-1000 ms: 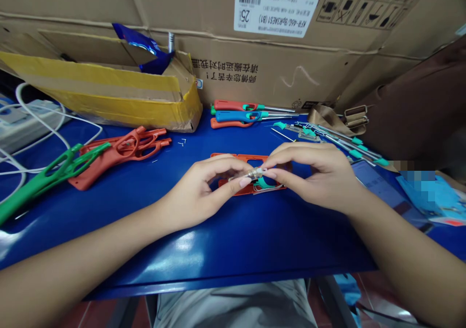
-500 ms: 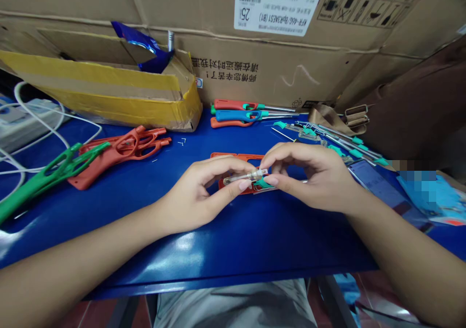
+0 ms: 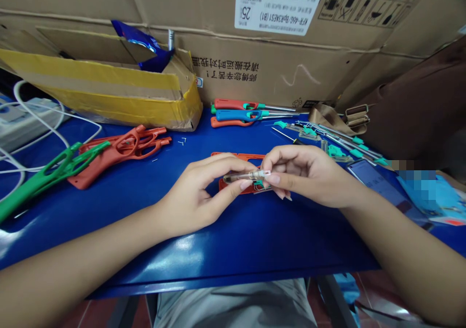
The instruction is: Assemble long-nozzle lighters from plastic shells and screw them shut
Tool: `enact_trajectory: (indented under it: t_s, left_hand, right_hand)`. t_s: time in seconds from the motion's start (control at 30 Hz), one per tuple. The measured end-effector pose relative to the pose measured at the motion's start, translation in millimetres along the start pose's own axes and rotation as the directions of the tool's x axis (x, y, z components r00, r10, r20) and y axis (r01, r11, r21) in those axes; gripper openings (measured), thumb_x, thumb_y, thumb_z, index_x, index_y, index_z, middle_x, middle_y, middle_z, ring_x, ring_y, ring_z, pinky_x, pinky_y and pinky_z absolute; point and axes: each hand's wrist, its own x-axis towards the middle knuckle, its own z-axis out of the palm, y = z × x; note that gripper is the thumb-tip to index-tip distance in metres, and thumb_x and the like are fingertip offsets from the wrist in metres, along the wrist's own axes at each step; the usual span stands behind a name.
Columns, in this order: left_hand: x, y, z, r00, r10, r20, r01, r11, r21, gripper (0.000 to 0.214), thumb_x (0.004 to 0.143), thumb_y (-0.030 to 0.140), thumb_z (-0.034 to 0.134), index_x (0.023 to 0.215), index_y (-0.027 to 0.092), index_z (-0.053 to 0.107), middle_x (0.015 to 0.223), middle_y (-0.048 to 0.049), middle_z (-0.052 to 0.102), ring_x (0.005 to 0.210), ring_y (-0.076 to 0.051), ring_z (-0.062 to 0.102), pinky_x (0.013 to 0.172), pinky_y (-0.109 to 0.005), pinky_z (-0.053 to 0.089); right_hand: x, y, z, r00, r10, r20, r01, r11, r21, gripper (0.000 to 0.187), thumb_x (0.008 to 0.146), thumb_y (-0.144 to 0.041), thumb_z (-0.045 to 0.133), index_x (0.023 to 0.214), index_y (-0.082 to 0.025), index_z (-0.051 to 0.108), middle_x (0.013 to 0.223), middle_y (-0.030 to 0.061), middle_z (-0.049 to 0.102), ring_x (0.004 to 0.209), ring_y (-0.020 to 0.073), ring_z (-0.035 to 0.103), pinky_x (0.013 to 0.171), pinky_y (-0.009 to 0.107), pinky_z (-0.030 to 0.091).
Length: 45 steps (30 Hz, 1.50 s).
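From the head view, I see two bare hands meeting over the middle of the table (image 3: 255, 245). The left hand (image 3: 202, 189) pinches a small clear tube (image 3: 241, 176) between thumb and forefinger. The right hand (image 3: 309, 177) closes its thumb and fingertips about the white tip (image 3: 265, 172) at the tube's right end; how firmly it presses, I cannot tell. The tube lies nearly level, raised over an orange shell (image 3: 221, 184), much of which the hands hide. I'd say the left hand keeps the tube steady so the right can work at the tip, and the shell is kept beneath to be close by.

On the left lie orange-red shells (image 3: 98, 165) and a green shell (image 3: 25, 197), loosely gathered. At the far side, long-nosed lighters (image 3: 233, 116) lie side by side, perhaps lined up to stay out of the way. To their right, metal rods (image 3: 338, 136) with teal fittings lie in a loose heap, within the right arm's reach, I'd judge.

The table is glossy blue and catches the light near its left side. A phone (image 3: 371, 180) lies beyond the right forearm. A yellow-taped box (image 3: 145, 102) holding a blue packet (image 3: 156, 56) stands far left, near white cables (image 3: 51, 131), while a large cardboard carton (image 3: 218, 17) walls off the far side.
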Motion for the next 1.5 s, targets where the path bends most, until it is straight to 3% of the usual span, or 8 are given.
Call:
enact_trajectory:
  t_s: [0.17,0.3,0.47,0.73,1.03,1.23,1.5]
  left_hand:
    - [-2,-1,0.3,0.999,-0.001,0.037,0.002,1.0,-0.024,0.02,0.096,0.012,0.064,0.116,0.014,0.066,0.106,-0.0047,0.073,0.095,-0.011,0.07,0.088,-0.02,0.055]
    - [-1,-2,-0.4,0.999,0.021,0.025,-0.022,0.999,0.026,0.021,0.095,0.012,0.067,0.116,0.013,0.067,0.106,-0.0045,0.075,0.096,-0.01,0.071,0.089,-0.018,0.055]
    - [3,-2,-1.3,0.995,0.097,-0.008,-0.096,0.992,0.085,0.015,0.094,0.012,0.069,0.108,0.013,0.071,0.102,-0.0043,0.078,0.097,-0.01,0.072,0.092,-0.016,0.054]
    - [3,-3,-0.1,0.991,0.126,-0.038,-0.12,0.986,0.115,0.018,0.091,0.011,0.071,0.108,0.015,0.074,0.103,-0.0052,0.081,0.095,-0.012,0.075,0.09,-0.017,0.056]
    - [2,2,2.5,0.997,0.057,-0.056,-0.052,0.995,0.082,0.022,0.095,0.015,0.067,0.116,0.015,0.074,0.106,-0.0075,0.078,0.098,-0.015,0.073,0.09,-0.023,0.058]
    - [2,-1,1.4,0.996,0.058,-0.072,-0.051,0.995,0.088,0.015,0.093,0.015,0.07,0.107,0.016,0.076,0.098,-0.0057,0.077,0.087,-0.013,0.071,0.081,-0.021,0.058]
    - [2,0,-4.6,0.993,0.115,0.027,-0.117,0.977,0.175,0.015,0.098,0.018,0.064,0.111,0.017,0.072,0.098,-0.0058,0.075,0.088,-0.014,0.07,0.08,-0.023,0.058]
  right_hand:
    - [0,4,1,0.999,-0.012,0.038,0.01,0.999,0.049,0.017,0.095,-0.031,0.071,0.091,-0.016,0.065,0.079,-0.0009,0.069,0.058,0.0049,0.06,0.051,0.014,0.05]
    - [1,4,3,1.0,-0.006,0.021,0.005,0.999,0.052,0.017,0.093,-0.03,0.074,0.088,-0.015,0.065,0.075,-0.0015,0.067,0.057,0.0055,0.059,0.05,0.015,0.05]
    - [0,1,5,1.0,-0.009,-0.003,0.009,1.0,0.013,0.017,0.089,-0.027,0.077,0.085,-0.015,0.065,0.069,-0.0023,0.064,0.055,0.0064,0.057,0.049,0.016,0.049]
    - [-2,2,9,0.994,-0.093,-0.063,0.086,0.991,-0.101,0.015,0.086,-0.022,0.079,0.084,-0.017,0.066,0.071,-0.0033,0.061,0.058,0.0058,0.053,0.051,0.017,0.043]
    - [1,6,20,0.981,-0.126,-0.145,0.118,0.991,-0.063,0.026,0.083,-0.029,0.082,0.08,-0.017,0.06,0.068,-0.0057,0.057,0.05,0.0044,0.049,0.045,0.018,0.038]
    - [-1,4,21,0.989,-0.124,-0.08,0.114,0.986,-0.122,0.021,0.087,-0.031,0.078,0.085,-0.016,0.064,0.066,-0.0032,0.062,0.051,0.0061,0.053,0.048,0.018,0.043]
    - [-1,7,15,0.998,-0.065,0.007,0.066,0.997,-0.044,0.026,0.094,-0.039,0.07,0.086,-0.016,0.064,0.069,-0.0004,0.066,0.051,0.0069,0.054,0.046,0.019,0.043]
